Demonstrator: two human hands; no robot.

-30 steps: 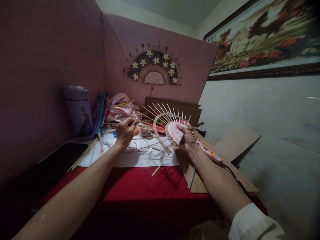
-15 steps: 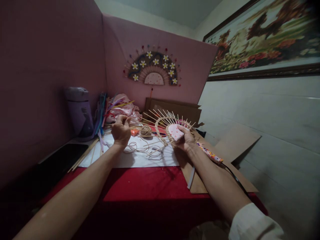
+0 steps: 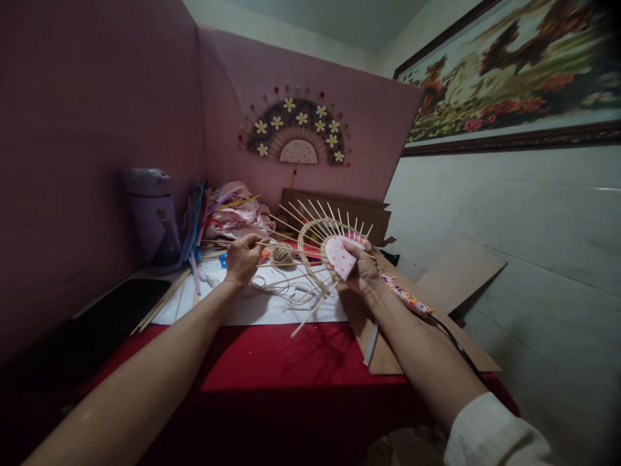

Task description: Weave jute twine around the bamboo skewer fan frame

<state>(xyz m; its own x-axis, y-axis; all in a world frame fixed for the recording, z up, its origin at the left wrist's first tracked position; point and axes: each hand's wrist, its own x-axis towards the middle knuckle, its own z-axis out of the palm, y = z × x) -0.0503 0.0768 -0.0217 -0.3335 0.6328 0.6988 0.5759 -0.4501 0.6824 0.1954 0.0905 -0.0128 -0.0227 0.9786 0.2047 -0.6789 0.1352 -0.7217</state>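
Observation:
My right hand (image 3: 363,270) grips a half-made fan by its half-round pink dotted base (image 3: 341,255), thumb on the front. Thin wooden sticks (image 3: 301,223) spread outward from that base, and a band of woven twine (image 3: 305,241) curves across them. To the left, my left hand (image 3: 244,260) is closed in a pinch by the tips of the left-hand sticks. A thin strand of twine seems to be in its fingers, though it is hard to make out. A ball of twine (image 3: 282,254) rests behind, and loose twine (image 3: 262,285) loops over the white sheet (image 3: 233,312).
A finished flowered fan (image 3: 297,129) hangs on the pink panel. At the left stand a purple bottle (image 3: 154,223) and a dark flat object (image 3: 121,310). On the right, a glue gun-like patterned handle (image 3: 407,298) with a cord lies on cardboard (image 3: 383,356). Red cloth (image 3: 272,356) covers the table.
My left hand has moved right and slightly down, closer to the fan. The fan has tilted a little in my right hand, its lower sticks now pointing further down.

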